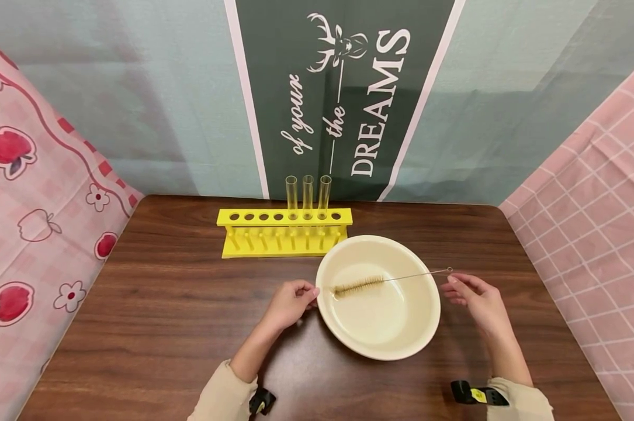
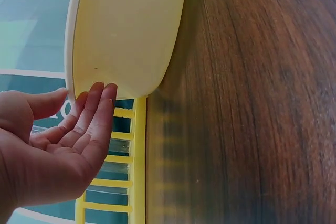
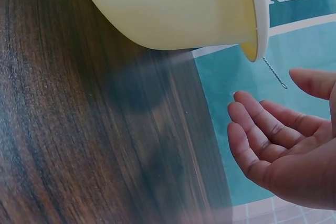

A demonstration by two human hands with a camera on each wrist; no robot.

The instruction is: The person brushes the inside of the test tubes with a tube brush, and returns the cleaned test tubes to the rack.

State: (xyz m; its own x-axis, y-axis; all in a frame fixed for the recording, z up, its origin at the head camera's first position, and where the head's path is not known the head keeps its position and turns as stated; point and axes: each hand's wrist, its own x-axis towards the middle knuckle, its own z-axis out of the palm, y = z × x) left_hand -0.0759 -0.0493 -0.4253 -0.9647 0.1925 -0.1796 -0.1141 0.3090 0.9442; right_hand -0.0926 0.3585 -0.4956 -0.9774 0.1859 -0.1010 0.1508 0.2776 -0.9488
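In the head view, a cream basin [image 1: 377,345] stands on the table, with a bristled test tube brush [image 1: 361,285] lying across it. The brush's wire handle rests over the right rim and ends in a small loop. My left hand [image 1: 293,301] holds the basin's left rim, thumb at the edge and fingers under it; the left wrist view shows those fingers [image 2: 102,108] against the outer wall. Just off the right side, my right hand [image 1: 477,295] has its fingers loosely bent around nothing. Its thumb is close to the wire loop [image 3: 284,85], apart from it in the right wrist view.
Behind the basin, to its left, stands a yellow test tube rack [image 1: 285,221] bearing three clear test tubes [image 1: 308,196]. The rack's right end is close to the basin. Patterned cloths hang at the back and both sides of the brown wooden table [image 1: 164,292].
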